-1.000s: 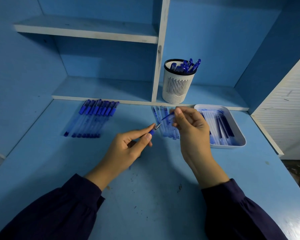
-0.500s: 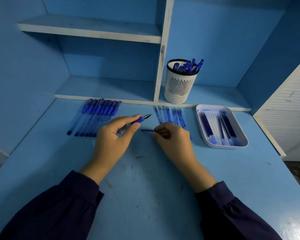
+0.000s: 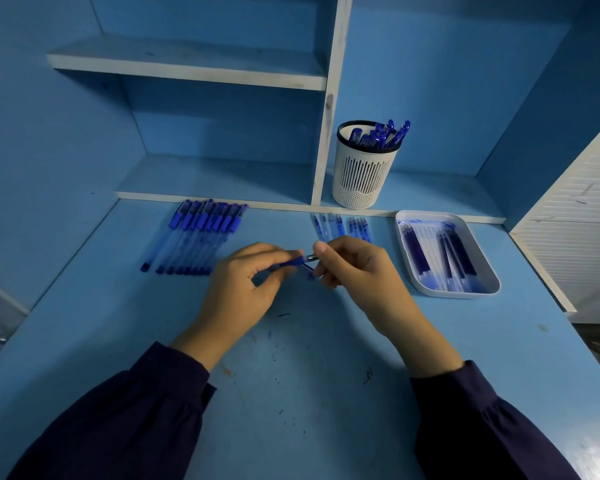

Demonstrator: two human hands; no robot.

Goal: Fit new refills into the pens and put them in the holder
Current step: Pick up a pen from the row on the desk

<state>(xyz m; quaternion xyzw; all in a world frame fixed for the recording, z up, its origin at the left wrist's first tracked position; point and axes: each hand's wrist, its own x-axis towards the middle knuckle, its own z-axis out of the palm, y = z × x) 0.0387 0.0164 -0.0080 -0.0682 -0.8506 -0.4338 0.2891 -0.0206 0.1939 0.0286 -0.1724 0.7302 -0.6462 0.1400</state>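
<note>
The surface [image 3: 291,393] is arranged, it seems, as a work line: a tray [image 3: 492,271] of refills at the right, the part-filled holder [image 3: 362,174] set back on the shelf, capped pens [image 3: 194,244] in a row at the left, and loose refills [image 3: 340,226] in the middle. One pen [image 3: 293,262] is held level above the surface. Its barrel is enclosed by the curled left grip [image 3: 243,292] and its tip end is pinched by the right grip [image 3: 364,271], probably for twisting.

Dark navy sleeves [image 3: 129,420] are covering both arms, gathering at the cuffs; left hand [image 3: 243,289] and right hand [image 3: 364,275] are showing bare.
</note>
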